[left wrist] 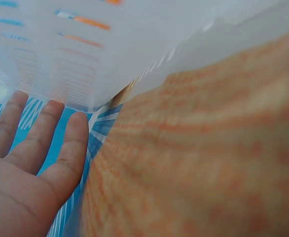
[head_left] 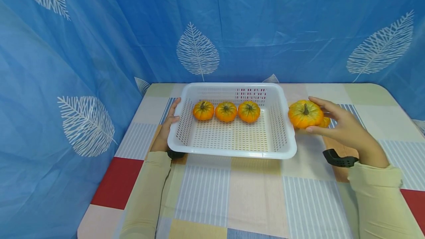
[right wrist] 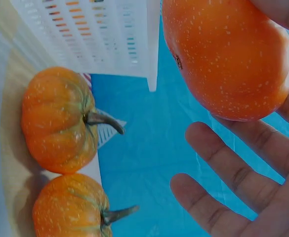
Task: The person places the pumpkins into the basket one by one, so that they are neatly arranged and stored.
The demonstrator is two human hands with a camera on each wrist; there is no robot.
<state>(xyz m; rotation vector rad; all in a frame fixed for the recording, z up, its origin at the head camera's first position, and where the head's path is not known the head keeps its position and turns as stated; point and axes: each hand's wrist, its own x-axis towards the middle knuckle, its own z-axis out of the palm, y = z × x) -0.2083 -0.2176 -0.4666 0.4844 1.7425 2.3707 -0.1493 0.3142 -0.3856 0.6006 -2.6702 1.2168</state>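
Observation:
A white slotted plastic basket [head_left: 229,153] stands on the table with three small orange pumpkins in a row inside, among them the middle pumpkin [head_left: 226,112]. At the basket's left side, my left hand [head_left: 167,126] rests against the outer wall, its fingers straight in the left wrist view. Beyond the right rim, my right hand [head_left: 342,123] holds another orange pumpkin [head_left: 303,113] above the table, between thumb and fingers. Two more pumpkins, a nearer one [right wrist: 60,121] and another beside it [right wrist: 70,207], sit on the table below; the head view shows them mostly hidden.
A patchwork-patterned cloth [head_left: 255,198] covers the table. Behind and to the left hangs a blue curtain [head_left: 132,40] with white leaf prints. Dark bands are on both wrists, such as the right wristband [head_left: 340,158].

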